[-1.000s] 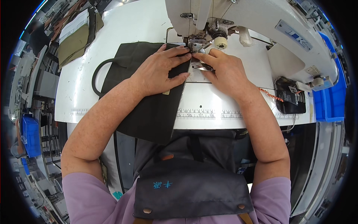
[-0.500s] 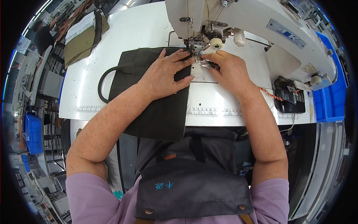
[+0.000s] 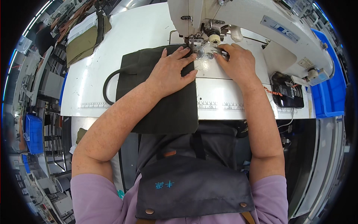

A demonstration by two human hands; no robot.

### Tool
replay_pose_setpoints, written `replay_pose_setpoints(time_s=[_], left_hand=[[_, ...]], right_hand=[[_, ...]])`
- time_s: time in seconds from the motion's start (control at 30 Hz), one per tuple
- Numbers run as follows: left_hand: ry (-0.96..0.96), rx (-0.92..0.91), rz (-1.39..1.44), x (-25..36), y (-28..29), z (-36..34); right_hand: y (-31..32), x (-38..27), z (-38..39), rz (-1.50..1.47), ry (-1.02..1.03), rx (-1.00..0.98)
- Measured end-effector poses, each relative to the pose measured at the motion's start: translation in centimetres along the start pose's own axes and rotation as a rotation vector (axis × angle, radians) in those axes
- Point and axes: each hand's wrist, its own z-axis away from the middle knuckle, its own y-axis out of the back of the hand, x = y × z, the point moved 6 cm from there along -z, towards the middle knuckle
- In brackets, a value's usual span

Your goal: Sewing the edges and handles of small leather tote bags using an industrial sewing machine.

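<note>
A dark olive-black fabric panel lies on the white sewing table, its near end hanging over the front edge. From its left side curves a dark looped strap. My left hand rests on the panel with fingers spread, the fingertips close to the presser foot of the white sewing machine. The panel's far right corner is at the foot. To the right of the needle area, my right hand is closed around small metal thread snips, whose tips point left over the bed, apart from the fabric.
A black phone-like device with an orange coiled cord lies at the right, beside a blue bin. Folded olive and white fabric pieces are stacked at the far left. A printed ruler strip runs along the table's front edge.
My right hand and the snips have moved right, away from the needle area. The panel has turned slightly, its near end swinging right, with my left hand still on it.
</note>
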Motion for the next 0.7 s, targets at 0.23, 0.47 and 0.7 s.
replay_pose_setpoints(time_s=[0.23,0.47,0.7], left_hand=[[-0.061,-0.019,-0.042,-0.6,0.0,-0.4],[-0.127,-0.066,-0.218,2.3,1.5,4.1],[-0.198,-0.194,0.258,6.9,3.8,11.4]], right_hand=[[0.8,-0.1,0.3,0.111,0.108,0.211],[5.1,-4.8,7.6,-0.352,0.278,0.219],[2.3,-8.3,18.2,-0.805,0.017,-0.129]])
